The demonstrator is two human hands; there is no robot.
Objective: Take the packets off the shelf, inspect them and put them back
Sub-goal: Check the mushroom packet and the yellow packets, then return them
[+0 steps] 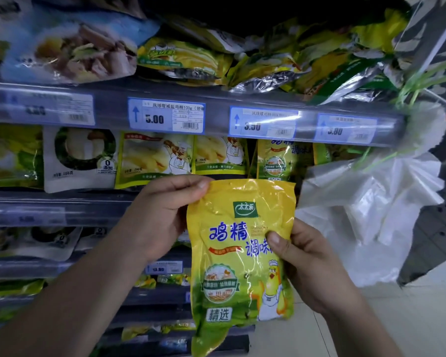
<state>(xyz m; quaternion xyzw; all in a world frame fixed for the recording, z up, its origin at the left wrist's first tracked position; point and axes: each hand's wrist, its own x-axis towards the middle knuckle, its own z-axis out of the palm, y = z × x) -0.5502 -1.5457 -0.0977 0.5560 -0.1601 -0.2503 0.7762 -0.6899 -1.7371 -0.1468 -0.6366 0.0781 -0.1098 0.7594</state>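
Observation:
A yellow packet (232, 253) with blue lettering and a green logo hangs upright in front of the shelves, its printed face toward me. My left hand (162, 215) pinches its top left corner, thumb on the front. My right hand (304, 264) grips its right edge at mid-height, thumb pressed on the print. More yellow packets (273, 161) of the same kind stand on the shelf (62, 199) right behind it.
Shelf rails carry blue price tags (166, 115). The upper shelf holds a heap of yellow and silver packets (281, 65) and a blue one (70, 45). White plastic bags (371, 207) hang at the shelf's right end. Pale floor lies at lower right.

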